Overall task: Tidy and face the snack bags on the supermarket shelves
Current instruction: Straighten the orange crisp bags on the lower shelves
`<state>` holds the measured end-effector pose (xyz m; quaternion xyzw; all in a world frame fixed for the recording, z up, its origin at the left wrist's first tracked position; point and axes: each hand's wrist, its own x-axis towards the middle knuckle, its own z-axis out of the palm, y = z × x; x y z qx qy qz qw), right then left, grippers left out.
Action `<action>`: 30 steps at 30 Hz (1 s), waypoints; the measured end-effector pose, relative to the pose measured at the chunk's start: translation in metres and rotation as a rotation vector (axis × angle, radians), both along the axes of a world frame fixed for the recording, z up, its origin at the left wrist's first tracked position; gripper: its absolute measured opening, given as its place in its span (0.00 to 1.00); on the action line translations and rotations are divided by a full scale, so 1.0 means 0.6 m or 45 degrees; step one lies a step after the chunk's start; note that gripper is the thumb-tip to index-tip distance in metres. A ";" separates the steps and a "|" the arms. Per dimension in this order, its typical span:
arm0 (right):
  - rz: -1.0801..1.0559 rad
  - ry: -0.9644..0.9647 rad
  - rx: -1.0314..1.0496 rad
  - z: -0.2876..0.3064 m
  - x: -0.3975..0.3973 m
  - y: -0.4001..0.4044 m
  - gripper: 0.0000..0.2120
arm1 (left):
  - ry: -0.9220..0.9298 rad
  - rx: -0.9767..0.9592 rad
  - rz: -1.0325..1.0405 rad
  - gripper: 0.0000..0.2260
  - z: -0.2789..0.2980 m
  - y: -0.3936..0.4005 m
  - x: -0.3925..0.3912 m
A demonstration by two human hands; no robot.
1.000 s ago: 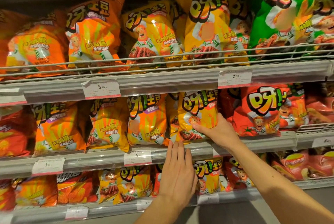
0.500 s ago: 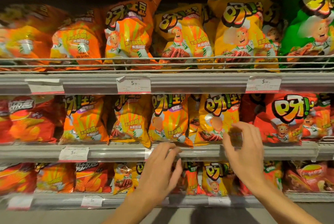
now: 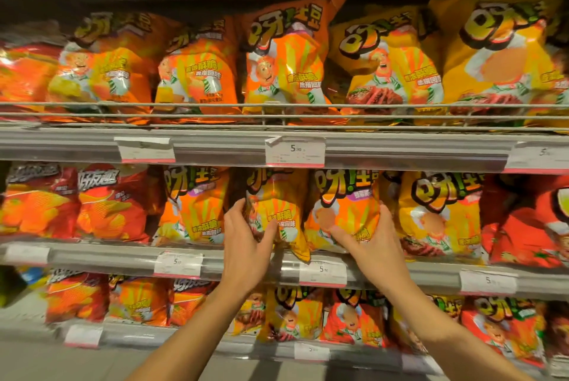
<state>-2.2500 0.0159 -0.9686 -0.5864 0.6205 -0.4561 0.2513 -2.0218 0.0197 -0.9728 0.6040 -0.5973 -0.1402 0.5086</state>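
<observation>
Rows of orange, yellow and red snack bags fill three shelves. On the middle shelf (image 3: 92,254), my left hand (image 3: 246,248) grips the left side of an orange-yellow bag (image 3: 280,211) that stands tilted, with its lower corner hanging over the shelf lip. My right hand (image 3: 372,242) grips the neighbouring orange bag (image 3: 348,208), thumb across its front and fingers round its right edge. A yellow bag (image 3: 437,214) stands just right of my right hand.
The top shelf holds orange bags (image 3: 280,54) and yellow bags (image 3: 391,63) behind a wire rail (image 3: 215,105). Red bags (image 3: 110,202) stand at the middle shelf's left and far right. Price tags (image 3: 295,151) line the shelf edges. More bags (image 3: 292,316) fill the bottom shelf.
The view has shifted left and closer. Both hands rose from the shelf lip onto two adjacent middle-shelf bags and closed on them.
</observation>
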 end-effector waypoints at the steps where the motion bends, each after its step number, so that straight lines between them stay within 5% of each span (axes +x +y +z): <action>1: -0.006 -0.007 0.018 0.000 0.002 -0.006 0.61 | 0.017 0.086 -0.028 0.35 0.002 -0.008 0.004; 6: -0.047 -0.001 0.088 0.004 0.007 -0.030 0.66 | 0.155 0.401 -0.224 0.37 0.013 -0.058 0.036; 16: -0.090 -0.031 0.029 0.018 0.013 -0.030 0.55 | 0.366 0.656 -0.384 0.43 0.017 -0.104 0.064; 23: -0.124 0.026 -0.014 0.054 -0.003 -0.011 0.56 | 0.481 0.514 -0.304 0.47 0.017 -0.086 0.050; 30: -0.057 -0.024 -0.014 0.059 -0.054 0.040 0.58 | 0.336 0.314 -0.171 0.48 0.021 -0.063 0.005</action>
